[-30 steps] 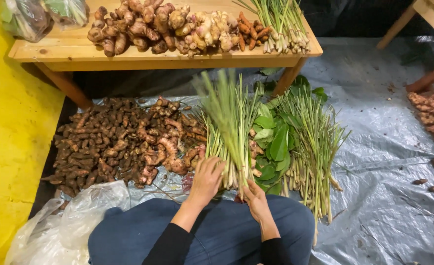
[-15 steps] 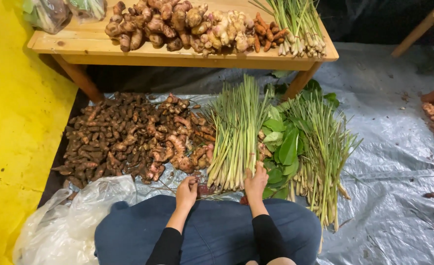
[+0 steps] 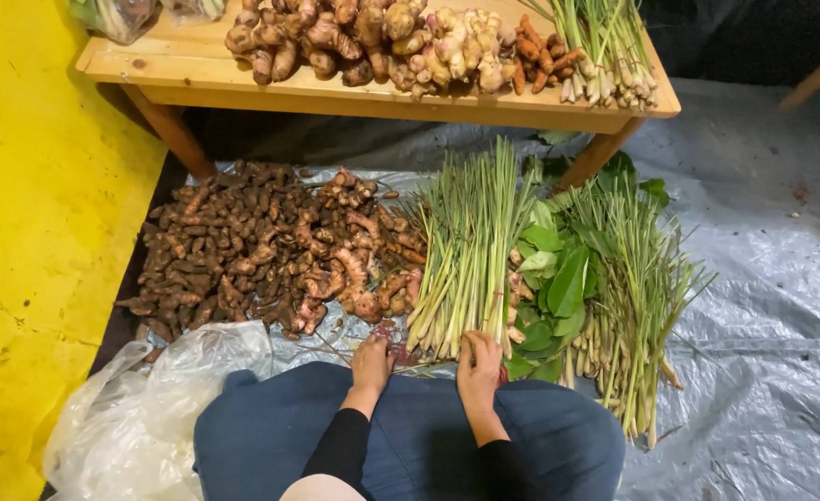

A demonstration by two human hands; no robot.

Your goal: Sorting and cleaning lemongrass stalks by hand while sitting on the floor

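Green lemongrass stalks in a long bundle lie on the grey plastic sheet. Right hand fingers press together on its near ends; left hand rests curled beside. Loose stalks could slip and scatter.

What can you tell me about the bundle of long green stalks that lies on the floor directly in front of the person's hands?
The lemongrass bundle is a thick sheaf of long, thin stalks, pale and whitish at the cut bases and green toward the tips. It lies flat on the grey plastic sheet, bases toward the person, tips fanning out toward the wooden table. The right hand rests on its base end; the left hand is beside it, and whether it touches is unclear. Brown roots lie on one side, broad green leaves on the other.
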